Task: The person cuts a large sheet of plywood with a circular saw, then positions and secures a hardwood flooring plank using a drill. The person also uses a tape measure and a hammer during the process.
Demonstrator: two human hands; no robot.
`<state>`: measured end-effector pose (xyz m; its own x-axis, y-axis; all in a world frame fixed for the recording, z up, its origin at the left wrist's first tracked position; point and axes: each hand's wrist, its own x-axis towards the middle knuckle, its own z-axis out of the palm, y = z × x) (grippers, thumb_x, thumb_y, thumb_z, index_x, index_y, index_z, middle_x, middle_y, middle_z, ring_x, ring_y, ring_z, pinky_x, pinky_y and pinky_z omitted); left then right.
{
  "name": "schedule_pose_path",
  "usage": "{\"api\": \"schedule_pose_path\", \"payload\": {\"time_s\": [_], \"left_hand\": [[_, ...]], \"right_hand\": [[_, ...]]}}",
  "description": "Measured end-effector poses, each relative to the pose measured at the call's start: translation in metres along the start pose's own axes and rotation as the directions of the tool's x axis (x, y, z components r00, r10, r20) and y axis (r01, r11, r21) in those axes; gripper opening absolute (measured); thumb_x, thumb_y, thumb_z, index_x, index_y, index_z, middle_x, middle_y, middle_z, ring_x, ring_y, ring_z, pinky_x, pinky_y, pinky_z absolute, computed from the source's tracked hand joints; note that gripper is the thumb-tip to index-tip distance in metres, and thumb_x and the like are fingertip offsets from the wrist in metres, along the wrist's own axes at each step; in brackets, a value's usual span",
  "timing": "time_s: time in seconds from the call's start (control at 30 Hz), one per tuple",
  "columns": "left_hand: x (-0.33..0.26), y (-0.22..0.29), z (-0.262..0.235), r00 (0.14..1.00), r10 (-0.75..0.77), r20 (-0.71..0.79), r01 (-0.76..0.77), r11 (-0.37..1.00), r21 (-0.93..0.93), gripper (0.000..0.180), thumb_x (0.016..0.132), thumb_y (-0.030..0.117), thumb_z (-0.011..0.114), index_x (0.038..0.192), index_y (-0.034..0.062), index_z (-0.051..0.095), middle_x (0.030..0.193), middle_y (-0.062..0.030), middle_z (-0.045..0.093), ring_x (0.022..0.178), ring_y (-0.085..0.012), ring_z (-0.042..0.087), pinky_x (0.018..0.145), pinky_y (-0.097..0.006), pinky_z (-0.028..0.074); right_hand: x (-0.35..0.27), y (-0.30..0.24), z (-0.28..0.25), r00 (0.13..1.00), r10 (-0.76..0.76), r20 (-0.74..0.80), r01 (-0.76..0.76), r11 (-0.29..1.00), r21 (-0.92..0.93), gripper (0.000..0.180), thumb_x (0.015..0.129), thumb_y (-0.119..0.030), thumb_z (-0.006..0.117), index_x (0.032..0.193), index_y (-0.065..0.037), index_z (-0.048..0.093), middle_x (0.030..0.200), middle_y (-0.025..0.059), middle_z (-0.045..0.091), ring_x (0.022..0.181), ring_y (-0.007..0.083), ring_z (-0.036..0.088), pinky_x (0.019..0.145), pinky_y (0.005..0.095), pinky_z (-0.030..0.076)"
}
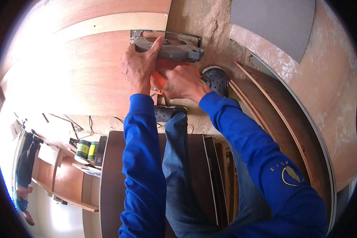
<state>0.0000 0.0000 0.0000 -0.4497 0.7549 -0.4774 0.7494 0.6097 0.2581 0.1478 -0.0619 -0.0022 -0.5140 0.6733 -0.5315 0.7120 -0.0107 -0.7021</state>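
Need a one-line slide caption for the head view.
Both hands, left hand and right hand, grip a circular saw on a plywood sheet laid over a sawdust-covered floor.

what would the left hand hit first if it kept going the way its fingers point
The left hand already lies on the circular saw; its fingers point at the grey guard, so it probably meets that first.

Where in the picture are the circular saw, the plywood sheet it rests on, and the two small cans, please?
circular saw point(174, 47): head view, on its grey guard.
plywood sheet point(79, 75): head view, on its bare face left of the hands.
small cans point(83, 150): head view, on the side of the left can.
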Motion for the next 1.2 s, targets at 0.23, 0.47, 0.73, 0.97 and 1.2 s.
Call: {"api": "schedule_pose_path", "payload": {"time_s": [0.23,0.47,0.73,0.97,1.2], "left_hand": [[0.009,-0.005,-0.008,0.999,0.034,-0.038,-0.034,0.999,-0.011,0.075,0.070,0.071,0.085,0.088,-0.0010,0.079,0.082,-0.0216,0.076,0.082,-0.0354,0.076,0.075,-0.045,0.058],[0.023,-0.019,-0.022,0.998,-0.013,-0.067,0.013,1.000,0.005,0.076,0.071,0.074,0.081,0.089,0.0003,0.080,0.083,-0.0230,0.076,0.084,-0.0365,0.076,0.077,-0.045,0.058],[0.057,-0.057,-0.054,0.994,-0.066,-0.088,0.062,0.997,-0.050,0.074,0.076,0.073,0.078,0.099,0.0030,0.083,0.081,-0.0180,0.076,0.083,-0.0300,0.074,0.081,-0.042,0.056],[0.019,-0.138,-0.116,0.928,-0.239,-0.285,0.114,0.912,-0.394,0.046,0.106,0.042,0.060,0.108,-0.0009,0.077,0.079,-0.0104,0.072,0.072,-0.0151,0.056,0.068,-0.034,0.045],[-0.119,-0.157,-0.173,0.922,-0.335,-0.195,0.241,0.890,-0.388,0.029,0.101,0.022,0.071,0.112,-0.0038,0.076,0.090,-0.0086,0.075,0.085,-0.0118,0.066,0.079,-0.027,0.052]], "right_hand": [[0.016,-0.008,0.001,1.000,-0.020,-0.004,0.020,1.000,-0.018,0.031,0.077,-0.030,0.074,0.099,-0.009,0.069,0.080,0.0228,0.073,0.079,0.0419,0.074,0.073,0.0529,0.060],[0.029,-0.033,-0.001,0.999,0.006,0.043,-0.007,1.000,0.003,0.023,0.076,-0.023,0.071,0.091,-0.006,0.069,0.080,0.0251,0.073,0.079,0.0423,0.075,0.073,0.0524,0.060],[0.066,-0.066,0.009,0.996,-0.068,0.062,0.065,0.997,0.043,0.023,0.079,-0.026,0.071,0.092,-0.008,0.066,0.075,0.0250,0.071,0.075,0.0450,0.072,0.071,0.0556,0.057],[0.102,-0.099,0.019,0.993,-0.088,0.080,0.082,0.994,0.073,0.023,0.081,-0.028,0.071,0.090,-0.007,0.066,0.074,0.0240,0.071,0.073,0.0439,0.072,0.071,0.0541,0.057],[0.147,-0.137,0.044,0.985,-0.167,0.048,0.164,0.985,0.048,0.027,0.087,-0.032,0.070,0.090,-0.004,0.067,0.075,0.0242,0.071,0.076,0.0431,0.073,0.072,0.0531,0.058]]}}
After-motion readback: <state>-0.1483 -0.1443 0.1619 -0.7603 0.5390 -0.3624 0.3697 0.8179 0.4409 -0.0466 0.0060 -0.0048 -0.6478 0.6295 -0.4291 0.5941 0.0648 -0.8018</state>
